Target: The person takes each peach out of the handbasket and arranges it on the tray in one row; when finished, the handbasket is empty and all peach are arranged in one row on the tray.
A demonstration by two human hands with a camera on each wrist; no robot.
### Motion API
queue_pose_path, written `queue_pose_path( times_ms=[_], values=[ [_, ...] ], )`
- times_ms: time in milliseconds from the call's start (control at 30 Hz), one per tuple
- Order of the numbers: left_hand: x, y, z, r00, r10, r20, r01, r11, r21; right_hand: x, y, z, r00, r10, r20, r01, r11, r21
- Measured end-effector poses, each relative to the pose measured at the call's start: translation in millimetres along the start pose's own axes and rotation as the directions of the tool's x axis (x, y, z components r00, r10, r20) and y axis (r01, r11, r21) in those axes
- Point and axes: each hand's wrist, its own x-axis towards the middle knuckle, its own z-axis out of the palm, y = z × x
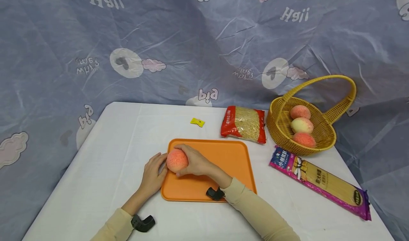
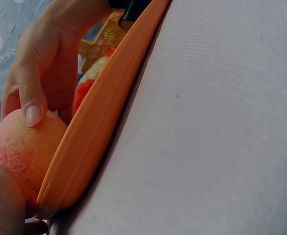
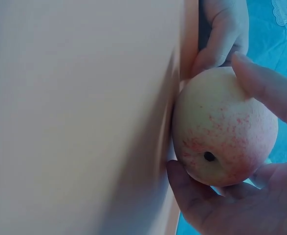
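Observation:
A pink peach (image 1: 177, 160) lies at the left side of the orange tray (image 1: 220, 155). My right hand (image 1: 196, 162) grips it from the right, thumb on the near side and fingers round the far side; the right wrist view shows the peach (image 3: 226, 127) between thumb and fingers. At the tray's left edge is my left hand (image 1: 153, 175), its fingers close to the peach. In the left wrist view the right thumb rests on the peach (image 2: 26, 147), beside the tray's rim (image 2: 99, 122).
Behind the tray lie a small yellow wrapped candy (image 1: 197, 122) and a red bag of grain-like food (image 1: 244, 124). At the back right stands a yellow basket (image 1: 277, 122) holding several peaches (image 1: 301, 125). A long purple noodle packet (image 1: 321, 182) lies right of the tray.

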Motion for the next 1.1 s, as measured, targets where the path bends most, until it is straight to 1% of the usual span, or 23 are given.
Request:
queue_pose_path(
  times_ms=[133,300,467,633,733,933,1100],
  values=[
    [-0.2,0.3,-0.2,1.0,-0.001,0.003,0.001,1.0,0.0,-0.9,1,-2,1.0,0.01,0.012,-0.01,1.0,-0.001],
    [-0.1,-0.1,-0.5,1.0,-0.008,0.009,0.008,1.0,-0.001,-1.5,1,-4,1.0,0.029,0.003,-0.028,1.0,-0.01],
    [-0.3,-0.2,-0.7,0.999,-0.023,0.024,0.023,1.0,-0.012,-2.1,1,-6,1.0,0.024,-0.01,-0.024,1.0,-0.011],
    [0.1,0.2,-0.8,0.999,-0.023,0.027,0.023,1.0,-0.014,-3.0,0,-7,1.0,0.023,-0.016,-0.024,1.0,-0.013],
    [0.1,0.7,-1.3,1.0,-0.019,0.019,0.019,1.0,-0.007,-2.7,0,-6,0.999,0.022,-0.026,-0.023,1.0,-0.018],
    [0.2,1.1,-1.9,1.0,-0.01,0.009,0.01,1.0,-0.001,0.7,-2,0,0.998,-0.01,-0.056,0.008,0.999,-0.031],
    [0.2,0.0,-0.8,1.0,-0.006,0.01,0.007,1.0,-0.002,2.1,-4,3,0.998,-0.012,-0.056,0.011,1.0,-0.029]
  ],
)
